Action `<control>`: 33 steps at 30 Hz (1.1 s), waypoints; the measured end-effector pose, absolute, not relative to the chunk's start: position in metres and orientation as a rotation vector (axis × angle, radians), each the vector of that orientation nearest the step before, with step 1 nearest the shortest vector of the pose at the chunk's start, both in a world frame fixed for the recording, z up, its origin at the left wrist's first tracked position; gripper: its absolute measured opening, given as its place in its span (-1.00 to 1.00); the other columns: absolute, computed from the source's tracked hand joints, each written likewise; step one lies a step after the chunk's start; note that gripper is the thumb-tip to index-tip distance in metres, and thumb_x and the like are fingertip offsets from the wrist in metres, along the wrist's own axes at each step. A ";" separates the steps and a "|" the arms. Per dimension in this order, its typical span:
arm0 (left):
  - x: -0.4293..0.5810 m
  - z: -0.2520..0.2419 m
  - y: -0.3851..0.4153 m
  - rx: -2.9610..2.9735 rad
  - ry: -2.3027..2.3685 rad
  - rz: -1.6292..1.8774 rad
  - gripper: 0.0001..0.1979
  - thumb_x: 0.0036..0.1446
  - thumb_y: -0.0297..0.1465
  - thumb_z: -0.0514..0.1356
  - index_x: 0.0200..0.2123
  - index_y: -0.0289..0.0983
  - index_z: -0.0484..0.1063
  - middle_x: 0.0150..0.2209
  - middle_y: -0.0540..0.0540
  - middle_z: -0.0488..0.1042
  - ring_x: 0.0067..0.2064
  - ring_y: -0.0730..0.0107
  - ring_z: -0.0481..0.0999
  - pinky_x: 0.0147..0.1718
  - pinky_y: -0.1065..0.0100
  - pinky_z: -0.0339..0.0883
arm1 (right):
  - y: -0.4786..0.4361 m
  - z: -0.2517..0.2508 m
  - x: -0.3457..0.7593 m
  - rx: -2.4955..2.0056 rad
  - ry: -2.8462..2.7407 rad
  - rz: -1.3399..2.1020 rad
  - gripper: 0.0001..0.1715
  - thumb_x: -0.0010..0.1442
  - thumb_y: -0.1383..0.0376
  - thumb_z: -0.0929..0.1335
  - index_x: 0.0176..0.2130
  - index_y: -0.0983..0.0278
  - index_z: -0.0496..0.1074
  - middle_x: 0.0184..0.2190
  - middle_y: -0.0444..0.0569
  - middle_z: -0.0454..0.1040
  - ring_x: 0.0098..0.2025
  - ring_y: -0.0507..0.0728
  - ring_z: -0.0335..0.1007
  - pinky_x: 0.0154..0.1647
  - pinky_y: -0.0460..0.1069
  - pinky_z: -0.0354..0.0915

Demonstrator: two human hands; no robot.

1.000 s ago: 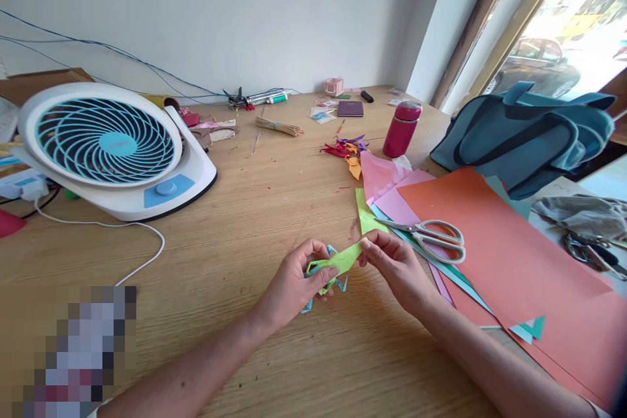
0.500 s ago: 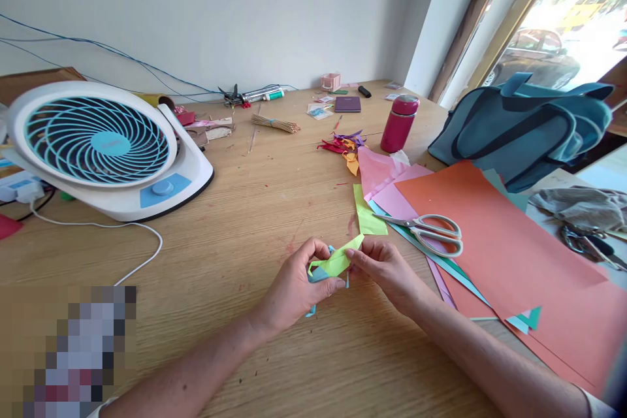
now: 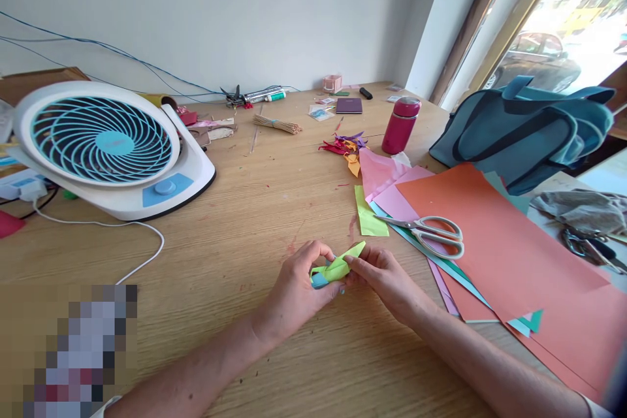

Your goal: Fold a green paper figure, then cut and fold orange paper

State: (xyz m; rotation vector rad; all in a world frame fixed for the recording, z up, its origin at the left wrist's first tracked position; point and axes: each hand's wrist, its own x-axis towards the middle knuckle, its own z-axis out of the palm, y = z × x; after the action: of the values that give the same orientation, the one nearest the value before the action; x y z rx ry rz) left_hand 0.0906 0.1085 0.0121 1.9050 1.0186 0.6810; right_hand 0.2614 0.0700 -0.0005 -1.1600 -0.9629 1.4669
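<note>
Between my hands is a folded strip of yellow-green paper, with a piece of light blue paper against its lower left side. My left hand grips both papers between thumb and fingers. On the other side, my right hand pinches the yellow-green strip near its right end; its lower fingers are partly hidden. Just beyond the hands lies a flat yellow-green paper piece. To the right, scissors with white handles rest on the coloured sheets, their blades toward the left.
Large orange paper sheets cover the right side. A red flask and a blue bag stand behind them. On the left is a fan with its white cable. Paper scraps and a bundle of sticks lie farther back.
My fingers have closed more tightly around the papers, and the blue ends that hung below are now mostly hidden. The yellow-green strip sits slightly lower.
</note>
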 end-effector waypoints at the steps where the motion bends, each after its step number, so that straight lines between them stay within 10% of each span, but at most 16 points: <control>1: 0.091 0.012 0.109 1.934 1.019 0.697 -0.73 -0.04 -0.44 0.35 -0.27 -0.22 0.35 -0.27 0.01 0.47 -0.31 0.41 0.47 -0.36 0.43 0.29 | 0.070 0.000 0.261 -1.166 -0.965 1.463 -0.54 0.07 -0.06 0.45 -0.47 0.29 0.47 -0.57 -0.11 0.45 -0.49 0.05 0.36 -0.38 -0.03 0.31; 20: 0.091 0.016 0.106 1.330 0.855 0.642 -0.64 0.29 -0.10 0.06 0.00 -0.21 0.23 -0.02 -0.14 0.38 -0.38 0.49 0.48 -0.40 0.40 0.40 | 0.070 -0.014 0.259 -1.173 -0.932 1.328 -0.57 0.23 -0.04 0.34 -0.34 0.27 0.36 -0.50 -0.14 0.29 -0.46 0.03 0.18 -0.44 -0.08 0.14; 33: 0.094 0.012 0.103 1.167 0.761 0.659 -0.43 0.08 -0.50 0.15 0.18 -0.14 0.15 0.08 -0.09 0.30 -0.15 0.43 0.38 -0.22 0.41 0.36 | 0.072 -0.002 0.260 -1.289 -0.966 1.238 -0.56 0.14 -0.05 0.40 -0.32 0.28 0.46 -0.41 -0.09 0.42 -0.41 0.06 0.21 -0.40 -0.07 0.15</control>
State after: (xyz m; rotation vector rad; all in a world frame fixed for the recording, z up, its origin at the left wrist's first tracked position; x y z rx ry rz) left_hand 0.0944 0.1033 0.0125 1.1671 0.7610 0.6588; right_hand 0.2602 0.0719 -0.0023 -1.2895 -0.9662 1.2375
